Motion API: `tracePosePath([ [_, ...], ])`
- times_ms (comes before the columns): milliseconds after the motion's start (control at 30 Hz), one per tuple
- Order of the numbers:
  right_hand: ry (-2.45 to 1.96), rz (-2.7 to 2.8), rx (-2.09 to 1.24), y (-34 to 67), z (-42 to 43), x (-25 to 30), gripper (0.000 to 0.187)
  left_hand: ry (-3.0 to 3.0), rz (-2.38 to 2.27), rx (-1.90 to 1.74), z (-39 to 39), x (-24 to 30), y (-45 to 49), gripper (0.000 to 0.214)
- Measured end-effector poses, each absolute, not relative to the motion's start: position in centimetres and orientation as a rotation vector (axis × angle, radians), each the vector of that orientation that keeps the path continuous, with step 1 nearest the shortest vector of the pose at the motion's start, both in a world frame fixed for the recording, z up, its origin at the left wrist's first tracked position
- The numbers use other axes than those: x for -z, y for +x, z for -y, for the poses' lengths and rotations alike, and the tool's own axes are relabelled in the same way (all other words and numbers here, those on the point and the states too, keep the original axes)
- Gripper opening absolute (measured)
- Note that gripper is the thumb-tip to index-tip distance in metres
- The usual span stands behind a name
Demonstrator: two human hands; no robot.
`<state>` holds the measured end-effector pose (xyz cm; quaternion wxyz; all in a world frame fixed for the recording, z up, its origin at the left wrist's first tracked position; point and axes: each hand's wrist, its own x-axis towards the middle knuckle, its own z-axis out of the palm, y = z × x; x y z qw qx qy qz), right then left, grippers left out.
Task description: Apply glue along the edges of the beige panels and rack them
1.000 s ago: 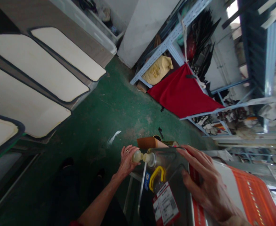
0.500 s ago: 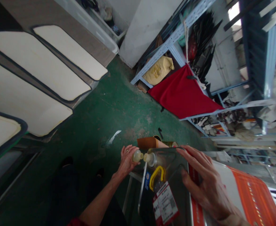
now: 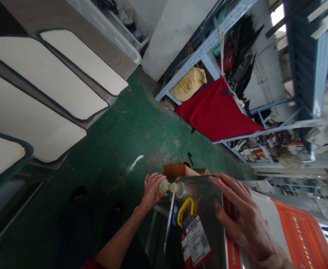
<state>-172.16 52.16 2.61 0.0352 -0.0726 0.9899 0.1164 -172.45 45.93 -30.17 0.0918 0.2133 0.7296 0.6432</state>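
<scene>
A square metal can [image 3: 201,203] with a yellow handle [image 3: 186,208] and a red-and-white label [image 3: 196,243] is tilted toward the left. My right hand [image 3: 244,220] lies spread on its right side, fingers flat against it. My left hand [image 3: 151,190] is closed round a small pale bottle [image 3: 163,185]. The bottle's mouth meets the can's whitish spout [image 3: 179,189].
A brown cardboard tube [image 3: 178,170] lies just beyond the can. An orange-and-white crate [image 3: 298,231] sits to the right. Below is a green floor [image 3: 119,142]. Cream panels with dark edges [image 3: 49,93] lean at left. Blue shelving with a red cloth [image 3: 217,110] stands behind.
</scene>
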Motion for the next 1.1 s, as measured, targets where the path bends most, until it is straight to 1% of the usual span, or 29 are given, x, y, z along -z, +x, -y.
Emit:
tracePosePath([
  [200, -0.243, -3.051, -0.36, -172.3, -52.0, -2.4, 0.045, 0.611, -2.151, -1.918, -45.9, 30.0, -172.4, 0.059],
  [633, -0.251, -3.055, -0.38, -172.3, -51.9, -2.4, 0.045, 0.622, -2.152, -1.902, -45.5, 29.8, -172.8, 0.068],
  [1100, -0.227, -3.074, -0.342, -172.2, -52.2, -3.0, 0.045, 0.602, -2.126, -1.899, -45.3, 28.6, -173.1, 0.064],
])
